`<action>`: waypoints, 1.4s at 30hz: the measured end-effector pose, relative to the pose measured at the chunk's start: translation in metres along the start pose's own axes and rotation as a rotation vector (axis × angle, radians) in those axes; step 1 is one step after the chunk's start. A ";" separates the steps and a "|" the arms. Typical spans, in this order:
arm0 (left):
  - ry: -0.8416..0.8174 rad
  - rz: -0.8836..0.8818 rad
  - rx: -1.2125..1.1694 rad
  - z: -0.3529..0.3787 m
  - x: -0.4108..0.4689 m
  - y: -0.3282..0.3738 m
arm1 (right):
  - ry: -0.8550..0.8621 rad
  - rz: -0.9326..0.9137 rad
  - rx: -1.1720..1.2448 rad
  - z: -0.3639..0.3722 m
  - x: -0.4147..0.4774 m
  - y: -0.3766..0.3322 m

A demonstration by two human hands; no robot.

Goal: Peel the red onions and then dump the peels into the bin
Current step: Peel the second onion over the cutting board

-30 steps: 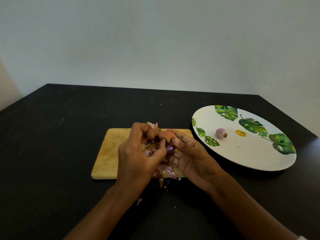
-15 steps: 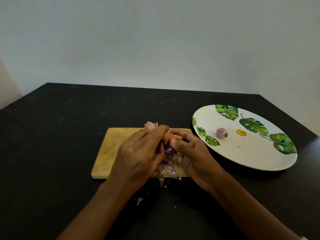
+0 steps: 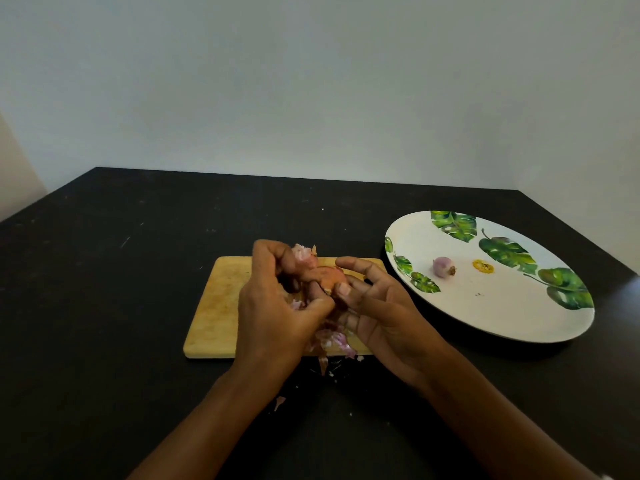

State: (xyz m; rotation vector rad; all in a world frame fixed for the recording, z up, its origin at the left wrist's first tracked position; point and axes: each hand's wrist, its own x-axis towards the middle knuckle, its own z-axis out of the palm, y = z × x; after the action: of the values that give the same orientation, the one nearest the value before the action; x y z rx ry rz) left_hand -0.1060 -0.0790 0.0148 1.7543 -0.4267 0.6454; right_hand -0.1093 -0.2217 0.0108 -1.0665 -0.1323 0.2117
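Both hands meet over a wooden cutting board (image 3: 221,306). My left hand (image 3: 277,306) has its fingers curled round a small red onion (image 3: 327,276) with reddish skin. My right hand (image 3: 377,310) pinches the same onion from the right with thumb and fingers. Loose pink and purple peels (image 3: 334,341) lie on the board's near edge under the hands, and another peel clump (image 3: 303,252) shows behind my left fingers. One peeled onion (image 3: 443,266) lies on the white leaf-patterned plate (image 3: 502,306) to the right. No bin is in view.
The board and plate sit on a black table (image 3: 121,306) against a pale wall. A few peel scraps (image 3: 280,401) lie on the table in front of the board. A yellow mark (image 3: 483,266) is on the plate.
My left fingers have lifted and curled back toward the far side, exposing more of the onion's reddish skin. My right hand stays at the onion, fingers spread a little wider.
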 end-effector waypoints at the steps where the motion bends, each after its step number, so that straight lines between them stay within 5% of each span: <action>1: 0.020 -0.046 -0.058 0.001 0.000 0.003 | -0.005 0.004 0.015 0.000 0.000 -0.001; 11: 0.110 -0.456 -0.381 -0.002 0.009 0.011 | 0.019 0.061 0.102 0.001 0.000 -0.004; 22: 0.155 -0.653 -0.648 -0.003 0.014 0.013 | 0.031 0.047 0.162 0.003 0.002 -0.003; 30: 0.042 -0.497 -0.277 -0.003 0.010 0.010 | 0.127 0.020 0.094 -0.002 0.002 -0.003; 35: -0.133 -0.195 0.184 0.004 0.002 -0.001 | 0.113 0.006 0.067 -0.002 0.002 -0.001; 42: -0.158 0.000 0.311 0.006 -0.005 -0.009 | 0.086 0.019 0.100 0.001 0.001 0.001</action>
State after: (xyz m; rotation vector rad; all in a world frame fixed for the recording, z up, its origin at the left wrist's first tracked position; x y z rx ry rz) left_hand -0.1034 -0.0831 0.0041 2.1100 -0.4535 0.5987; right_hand -0.1091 -0.2200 0.0109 -0.9757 -0.0335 0.1873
